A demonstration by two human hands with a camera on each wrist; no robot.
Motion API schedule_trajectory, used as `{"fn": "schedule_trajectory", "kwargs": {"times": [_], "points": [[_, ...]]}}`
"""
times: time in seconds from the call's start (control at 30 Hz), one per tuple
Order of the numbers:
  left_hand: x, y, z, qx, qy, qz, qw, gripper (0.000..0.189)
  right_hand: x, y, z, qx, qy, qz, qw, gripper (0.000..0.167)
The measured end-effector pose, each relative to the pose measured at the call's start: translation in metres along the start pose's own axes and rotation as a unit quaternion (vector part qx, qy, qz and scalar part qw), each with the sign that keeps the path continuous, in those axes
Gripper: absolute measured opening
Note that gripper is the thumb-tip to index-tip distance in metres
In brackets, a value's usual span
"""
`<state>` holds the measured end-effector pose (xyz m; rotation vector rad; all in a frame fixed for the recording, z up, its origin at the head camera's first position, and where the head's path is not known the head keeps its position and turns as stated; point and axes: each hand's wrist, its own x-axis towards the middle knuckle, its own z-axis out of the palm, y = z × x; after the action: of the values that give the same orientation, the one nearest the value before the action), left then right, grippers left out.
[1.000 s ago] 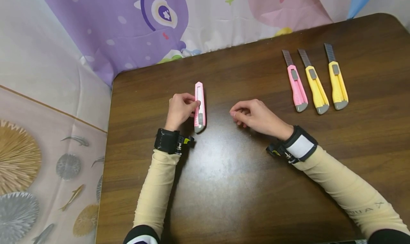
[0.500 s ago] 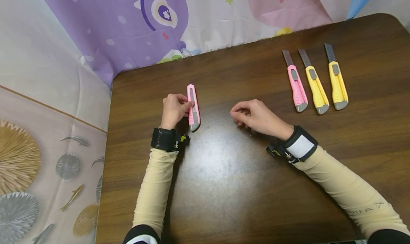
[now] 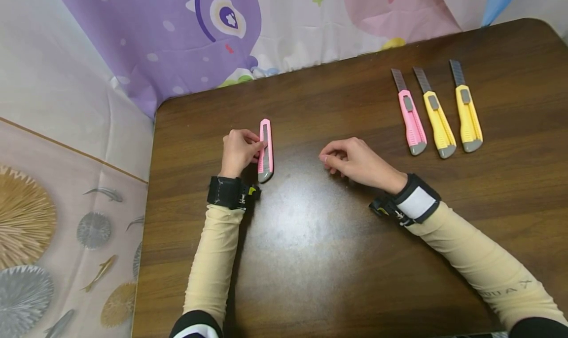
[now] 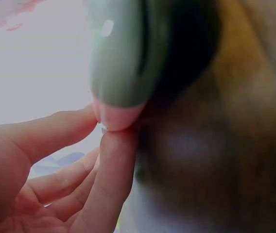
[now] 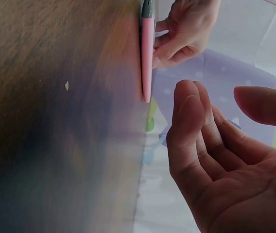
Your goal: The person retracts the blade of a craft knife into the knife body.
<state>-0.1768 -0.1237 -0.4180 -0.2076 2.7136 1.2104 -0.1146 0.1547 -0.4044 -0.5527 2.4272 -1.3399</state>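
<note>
Between thumb and fingers my left hand pinches a pink utility knife by its side, low over or on the table. No blade sticks out at its far end, and its grey end cap points toward me. The left wrist view shows that grey cap close up and blurred, with thumb and a finger meeting at the pink body. My right hand rests above the table to the right, fingers loosely curled, holding nothing. In the right wrist view its thumb stands apart from the fingers.
At the right of the brown table lie a pink utility knife, a yellow one and another yellow one, all with blades out and pointing away from me. A patterned curtain hangs along the far edge.
My left hand has moved a little left with the pink knife, which has tilted and then straightened again. The right hand and the other knives have hardly moved.
</note>
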Motion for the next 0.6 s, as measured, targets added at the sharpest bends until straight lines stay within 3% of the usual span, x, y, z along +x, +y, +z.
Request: {"fn": "schedule_trajectory", "kwargs": {"times": [0.6], "points": [[-0.0012,0.0018,-0.0052,0.003,-0.012,-0.018,0.9998,0.025,-0.0009,0.0024,-0.0098,-0.003,0.018,-0.003,0.9998,0.022]]}}
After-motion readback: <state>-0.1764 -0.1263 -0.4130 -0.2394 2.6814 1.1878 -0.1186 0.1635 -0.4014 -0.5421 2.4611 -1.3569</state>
